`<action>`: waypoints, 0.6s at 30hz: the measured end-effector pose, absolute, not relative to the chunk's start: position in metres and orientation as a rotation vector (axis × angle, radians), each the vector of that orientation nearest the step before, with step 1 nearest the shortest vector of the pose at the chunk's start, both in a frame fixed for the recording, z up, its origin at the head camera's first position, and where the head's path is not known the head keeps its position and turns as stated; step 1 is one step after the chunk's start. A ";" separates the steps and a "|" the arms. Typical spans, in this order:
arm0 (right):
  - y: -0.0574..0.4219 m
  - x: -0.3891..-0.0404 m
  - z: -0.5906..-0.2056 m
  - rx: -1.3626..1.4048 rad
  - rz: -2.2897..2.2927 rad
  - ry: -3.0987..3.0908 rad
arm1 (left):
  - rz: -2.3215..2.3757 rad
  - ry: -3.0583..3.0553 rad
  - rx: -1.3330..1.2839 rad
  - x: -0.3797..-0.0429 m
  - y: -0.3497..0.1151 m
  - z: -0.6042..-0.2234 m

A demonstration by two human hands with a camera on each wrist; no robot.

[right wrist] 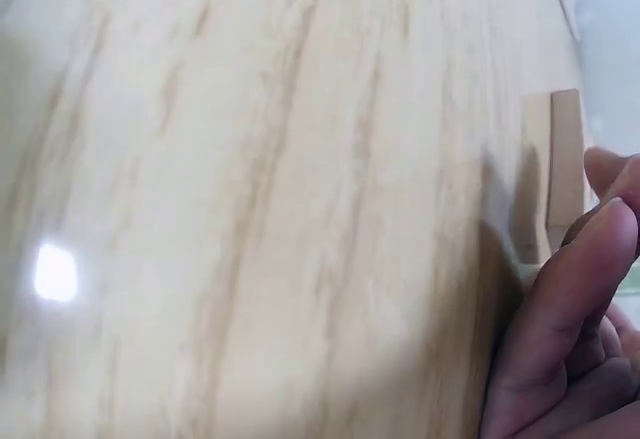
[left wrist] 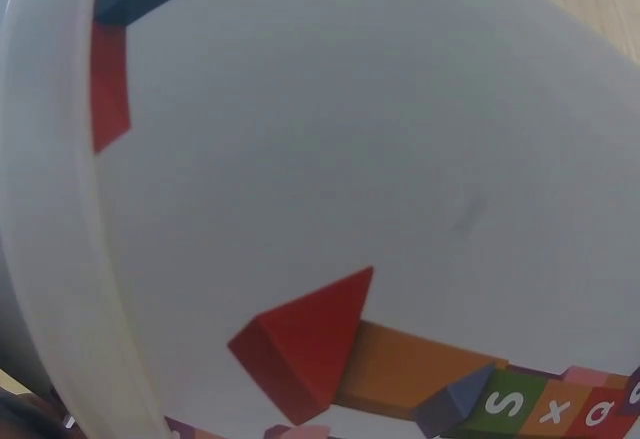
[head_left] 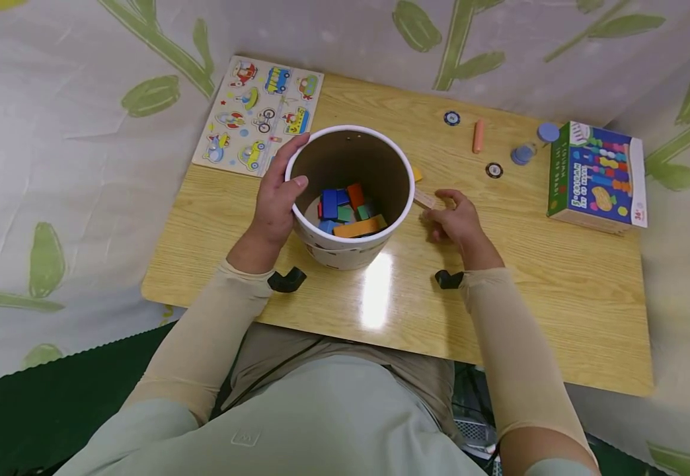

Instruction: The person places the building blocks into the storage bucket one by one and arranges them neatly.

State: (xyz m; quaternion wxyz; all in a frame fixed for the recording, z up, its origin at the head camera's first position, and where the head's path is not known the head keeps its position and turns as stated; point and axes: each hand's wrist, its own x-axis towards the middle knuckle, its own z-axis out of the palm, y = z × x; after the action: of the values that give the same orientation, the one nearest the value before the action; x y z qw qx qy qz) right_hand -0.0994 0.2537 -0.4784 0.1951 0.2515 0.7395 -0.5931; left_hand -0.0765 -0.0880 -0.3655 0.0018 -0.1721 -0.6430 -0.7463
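A white bucket (head_left: pixel 345 255) stands tilted on the table, holding several coloured blocks (head_left: pixel 357 229) at its bottom. My left hand (head_left: pixel 275 201) grips its left rim, thumb over the inside and fingers along the outside. Printed pictures of coloured blocks cover the bucket's white wall (left wrist: pixel 300 159) in the left wrist view. Right of the bucket lies a plain wooden block (head_left: pixel 423 198). My right hand (head_left: pixel 459 221) is at this block's near end, thumb and index finger apart; whether they touch it is unclear. The right wrist view shows the wooden block (right wrist: pixel 567 159) beside the fingertips.
A yellow block (head_left: pixel 418 174) shows partly behind the bucket. Farther back lie a vehicle picture board (head_left: pixel 234 139), two round chips (head_left: pixel 452 118), an orange stick (head_left: pixel 478 136), a small blue-and-clear container (head_left: pixel 522 154) and a blue disc (head_left: pixel 548 132). A toy box (head_left: pixel 597 175) stands at the right.
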 end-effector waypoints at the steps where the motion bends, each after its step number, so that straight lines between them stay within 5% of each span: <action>1: 0.254 -0.101 -0.482 0.720 -1.666 2.070 | -2.343 -2.017 -0.541 -0.076 -0.088 -0.365; 18: 0.252 -0.106 -0.479 0.781 -1.726 2.153 | -2.326 -2.031 -0.568 -0.077 -0.089 -0.365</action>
State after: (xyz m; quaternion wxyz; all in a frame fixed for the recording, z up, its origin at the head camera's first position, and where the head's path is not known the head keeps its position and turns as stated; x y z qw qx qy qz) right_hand -0.1059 0.2518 -0.4787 0.1366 0.2699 0.7437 -0.5962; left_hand -0.0767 -0.0893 -0.3647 0.0008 -0.1810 -0.6468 -0.7409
